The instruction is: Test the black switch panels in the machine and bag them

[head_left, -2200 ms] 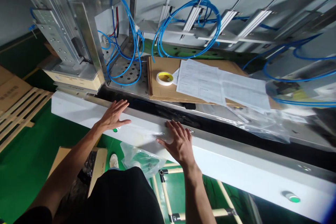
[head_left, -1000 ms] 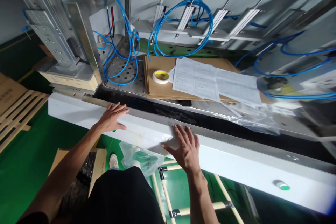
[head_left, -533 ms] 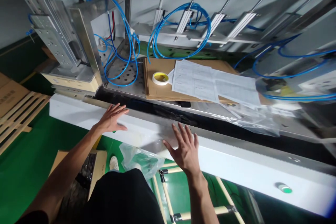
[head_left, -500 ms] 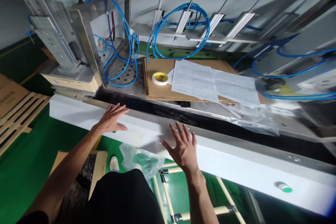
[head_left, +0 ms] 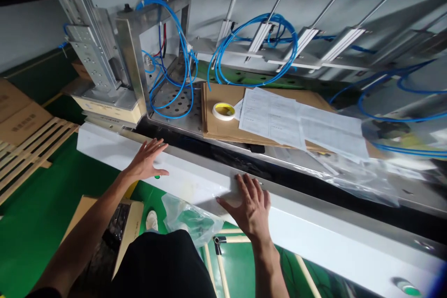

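A long white panel [head_left: 314, 228] with a metal top edge runs across the front of the machine bench. My left hand [head_left: 146, 160] lies over its left part, fingers spread towards the metal edge, near a green button [head_left: 157, 177]. Over the middle of the panel is my right hand [head_left: 252, 205], its thumb stretched left and its fingers reaching the edge. Both hands hold nothing. Behind the panel, sheets of paper [head_left: 272, 116] and a roll of tape [head_left: 224, 111] rest on flat brown cardboard [head_left: 213, 93]. Another green button [head_left: 408, 287] shows at the lower right.
Blue air hoses [head_left: 216, 63] hang in loops before several metal cylinders [head_left: 260, 37]. Clear plastic film [head_left: 363, 181] lies right of the cardboard. Below are an open carton [head_left: 131, 223], a plastic bag [head_left: 188, 219], a tube frame [head_left: 221, 270] and a wooden pallet [head_left: 38, 149].
The view has shifted, so the bench appears further right and lower. My right hand's fingers are a little less spread. My left hand stays over the same part of the panel.
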`<state>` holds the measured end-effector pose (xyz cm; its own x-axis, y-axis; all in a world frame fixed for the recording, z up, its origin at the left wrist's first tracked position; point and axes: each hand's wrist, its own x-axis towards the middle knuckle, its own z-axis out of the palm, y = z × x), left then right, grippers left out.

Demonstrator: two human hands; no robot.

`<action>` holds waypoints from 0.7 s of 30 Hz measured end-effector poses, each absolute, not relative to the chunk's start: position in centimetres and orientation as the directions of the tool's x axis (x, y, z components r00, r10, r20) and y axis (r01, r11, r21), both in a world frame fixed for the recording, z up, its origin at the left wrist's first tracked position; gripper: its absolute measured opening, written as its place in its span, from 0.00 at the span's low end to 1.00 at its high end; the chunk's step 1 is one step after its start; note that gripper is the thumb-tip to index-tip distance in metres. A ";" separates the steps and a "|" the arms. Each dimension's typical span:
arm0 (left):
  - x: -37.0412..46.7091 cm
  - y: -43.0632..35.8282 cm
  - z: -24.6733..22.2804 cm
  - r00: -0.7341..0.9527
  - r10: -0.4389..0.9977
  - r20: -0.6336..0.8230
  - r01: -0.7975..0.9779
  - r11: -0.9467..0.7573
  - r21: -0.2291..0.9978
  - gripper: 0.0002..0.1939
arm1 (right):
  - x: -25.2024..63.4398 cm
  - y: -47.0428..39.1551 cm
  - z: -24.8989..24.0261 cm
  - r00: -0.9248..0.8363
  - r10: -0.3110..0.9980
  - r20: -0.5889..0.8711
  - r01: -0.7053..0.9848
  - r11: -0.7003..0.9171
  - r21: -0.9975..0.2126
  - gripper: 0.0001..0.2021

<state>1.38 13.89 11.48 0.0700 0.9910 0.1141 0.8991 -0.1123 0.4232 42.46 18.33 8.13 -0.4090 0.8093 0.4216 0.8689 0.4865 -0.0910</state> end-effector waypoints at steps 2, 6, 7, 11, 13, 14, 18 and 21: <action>2.4 13.6 11.2 0.084 0.987 0.134 0.906 -0.132 0.401 0.48 | 42.3 18.2 8.2 -0.400 0.808 0.433 0.870 0.483 -0.098 0.45; 4.1 13.7 10.6 0.117 0.984 0.133 0.919 -0.158 0.361 0.41 | 42.2 17.7 8.6 -0.397 0.800 0.449 0.867 0.488 -0.104 0.44; 4.2 13.7 10.5 0.108 0.986 0.125 0.921 -0.147 0.361 0.41 | 42.2 17.6 8.6 -0.400 0.791 0.463 0.862 0.497 -0.103 0.44; 4.0 13.9 10.2 0.089 0.992 0.094 0.916 -0.119 0.382 0.41 | 42.3 17.2 8.8 -0.389 0.763 0.517 0.852 0.511 -0.113 0.39; 3.8 14.0 10.1 0.099 0.991 0.091 0.911 -0.127 0.393 0.41 | 42.3 17.2 8.7 -0.370 0.763 0.530 0.859 0.498 -0.117 0.36; 3.7 14.0 10.0 0.103 0.990 0.095 0.907 -0.133 0.399 0.42 | 42.3 17.2 8.7 -0.366 0.760 0.536 0.860 0.496 -0.116 0.36; 3.6 13.8 9.7 0.092 0.989 0.118 0.889 -0.135 0.437 0.51 | 42.5 17.4 8.6 -0.377 0.742 0.554 0.845 0.520 -0.121 0.35; 3.5 13.2 9.9 0.042 0.986 0.161 0.874 -0.114 0.473 0.51 | 42.5 17.1 8.9 -0.367 0.747 0.554 0.835 0.527 -0.158 0.36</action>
